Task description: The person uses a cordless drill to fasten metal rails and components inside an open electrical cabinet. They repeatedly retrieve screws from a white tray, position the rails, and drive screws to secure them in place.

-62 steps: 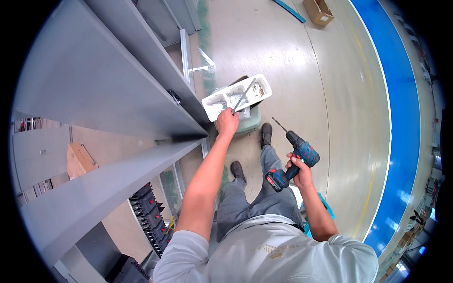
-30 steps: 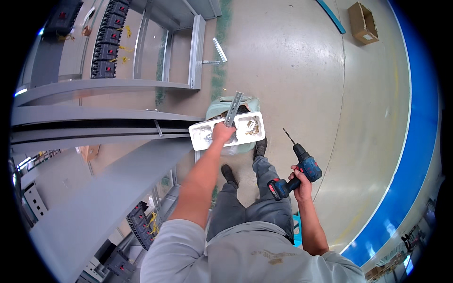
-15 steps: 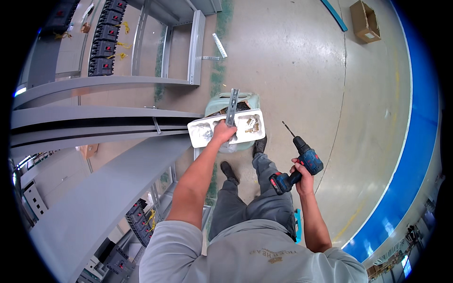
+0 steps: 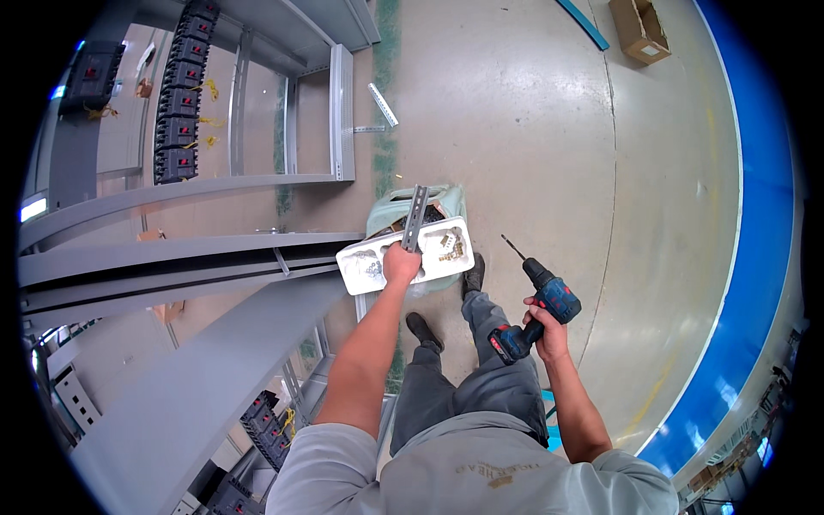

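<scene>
Drill (image 4: pixel 556 296) above glossy floor (image 4: pixel 515 129); blue strip (image 4: pixel 760 206) right

The left hand (image 4: pixel 402 263) holds a metal strip (image 4: pixel 415 219) with holes over the middle of a white tray (image 4: pixel 442 273). Small gold bits (image 4: pixel 451 247) lie in the tray's right part. The right hand (image 4: pixel 551 333) grips a blue and black drill (image 4: pixel 560 299). A brown box (image 4: pixel 639 34) sits on the floor (image 4: pixel 515 129), well apart from both hands.

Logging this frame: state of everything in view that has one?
Left grip: closed
Right grip: closed
Slotted rail: in left grip
Drill: in right grip, bit and battery fitted; spinning unclear
White tray: small parts in both end compartments
Cardboard box: open
Black breakers: set in a row
</scene>
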`<move>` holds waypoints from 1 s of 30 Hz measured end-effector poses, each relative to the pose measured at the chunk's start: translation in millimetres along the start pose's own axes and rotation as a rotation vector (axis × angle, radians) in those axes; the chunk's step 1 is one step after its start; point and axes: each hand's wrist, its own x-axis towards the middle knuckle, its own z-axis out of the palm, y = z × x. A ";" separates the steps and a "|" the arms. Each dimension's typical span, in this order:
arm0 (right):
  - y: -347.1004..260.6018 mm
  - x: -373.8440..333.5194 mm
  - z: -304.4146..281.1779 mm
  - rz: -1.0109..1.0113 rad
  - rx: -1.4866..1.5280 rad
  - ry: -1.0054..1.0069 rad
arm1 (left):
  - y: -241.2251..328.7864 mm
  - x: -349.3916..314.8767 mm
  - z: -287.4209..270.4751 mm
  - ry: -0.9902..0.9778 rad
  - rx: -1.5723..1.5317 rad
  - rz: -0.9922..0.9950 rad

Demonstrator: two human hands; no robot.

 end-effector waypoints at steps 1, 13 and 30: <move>-0.6 -1.0 1.6 -0.003 0.000 0.000 | -3.0 6.5 -1.1 -0.143 -0.027 -0.003; 7.3 6.6 -5.0 -0.024 -0.049 -0.013 | -9.8 2.9 -51.9 -0.515 0.145 0.393; 11.2 5.8 3.7 -0.005 -0.035 0.021 | 10.0 10.8 -61.4 -0.368 0.135 0.142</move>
